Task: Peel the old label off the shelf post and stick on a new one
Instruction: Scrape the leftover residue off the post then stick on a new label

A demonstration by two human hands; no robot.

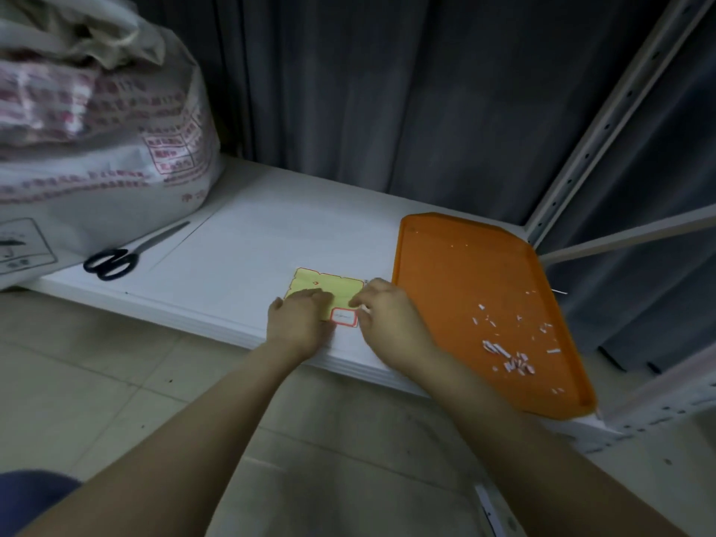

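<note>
Pinning the sheet (329, 288) beside the tray (465, 265) with my flat left hand (302, 315), right hand (381, 312) pinching new label (345, 317); yanking may tear it.

1. Pale floor tiles (97, 374) lie in the foreground (a few dark specks on them).
2. A low white shelf (240, 242) runs just above them.
3. A dark grey curtain (387, 91) hangs in folds behind; light is dim.

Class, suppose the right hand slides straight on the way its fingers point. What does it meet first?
Probably the left hand's fingers, pressing the yellow label sheet just ahead of the right hand; depth is unclear.
</note>
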